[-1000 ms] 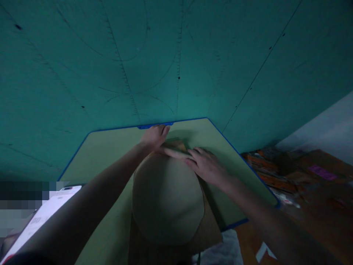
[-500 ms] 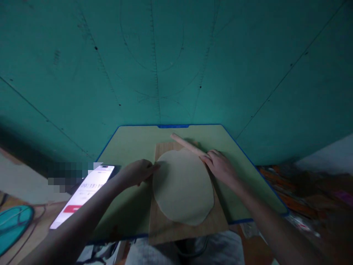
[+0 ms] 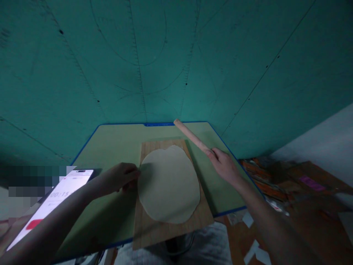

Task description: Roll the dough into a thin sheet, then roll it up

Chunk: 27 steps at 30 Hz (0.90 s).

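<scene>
A wide, thin round of dough (image 3: 169, 187) lies flat on a wooden board (image 3: 176, 235). My left hand (image 3: 121, 178) is at the board's left edge, fingers closed on it, with the fingertips right beside the dough's rim. Whether they also touch the dough is hard to make out. My right hand (image 3: 223, 163) is wrapped round the near end of a wooden rolling pin (image 3: 191, 136). The pin slants away to the upper left, apart from the dough and right of the board.
The board rests on a green table with a blue rim (image 3: 121, 132), its near end jutting past the front edge. A lit phone with a timer (image 3: 59, 195) is at the left, partly behind my left forearm. A green wall (image 3: 165, 81) rises behind. Cardboard (image 3: 300, 180) lies at the right.
My right hand has lifted the rolling pin off the dough and moved it to the right. My left hand stays at the board's left edge. The whole view has shifted somewhat.
</scene>
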Tool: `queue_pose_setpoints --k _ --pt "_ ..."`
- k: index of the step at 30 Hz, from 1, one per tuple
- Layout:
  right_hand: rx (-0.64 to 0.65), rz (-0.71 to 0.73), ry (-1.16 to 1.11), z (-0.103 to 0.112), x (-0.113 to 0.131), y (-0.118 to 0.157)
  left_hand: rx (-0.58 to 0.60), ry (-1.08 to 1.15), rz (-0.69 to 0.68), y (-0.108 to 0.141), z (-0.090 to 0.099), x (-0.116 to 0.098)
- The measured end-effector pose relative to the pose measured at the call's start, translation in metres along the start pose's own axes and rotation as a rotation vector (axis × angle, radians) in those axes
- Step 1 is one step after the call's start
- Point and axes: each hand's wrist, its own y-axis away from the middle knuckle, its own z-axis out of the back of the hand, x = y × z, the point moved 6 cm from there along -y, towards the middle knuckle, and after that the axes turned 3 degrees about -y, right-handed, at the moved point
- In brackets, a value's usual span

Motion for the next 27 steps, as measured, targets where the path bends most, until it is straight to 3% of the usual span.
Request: queue_pose_setpoints --k 4,7,11,15,19,23,27 --pt "0.121 0.139 0.037 -0.004 0.038 0.019 -0.342 0.004 -0.086 0.025 0.033 -0.004" --pt "0.231 0.31 0.065 -0.016 0.074 0.038 -0.514 -0.057 -0.09 0.053 0.039 -0.002" --pt "0.378 0.502 0.076 -0.043 0.107 0.055 -0.475 -0.098 -0.214 0.076 0.01 0.006" --pt "0.399 0.559 0.078 -0.062 0.117 0.056 -0.453 -0.161 -0.325 0.08 -0.013 0.019" --pt "0.33 0.535 0.134 -0.068 0.121 0.053 -0.48 -0.193 -0.354 0.08 -0.019 0.019" --pt "0.241 0.51 0.267 -0.073 0.126 0.045 -0.574 -0.438 -0.462 0.079 -0.023 0.004" --pt "0.214 0.496 0.334 -0.084 0.127 0.024 -0.652 -0.575 -0.395 0.064 -0.016 0.004"
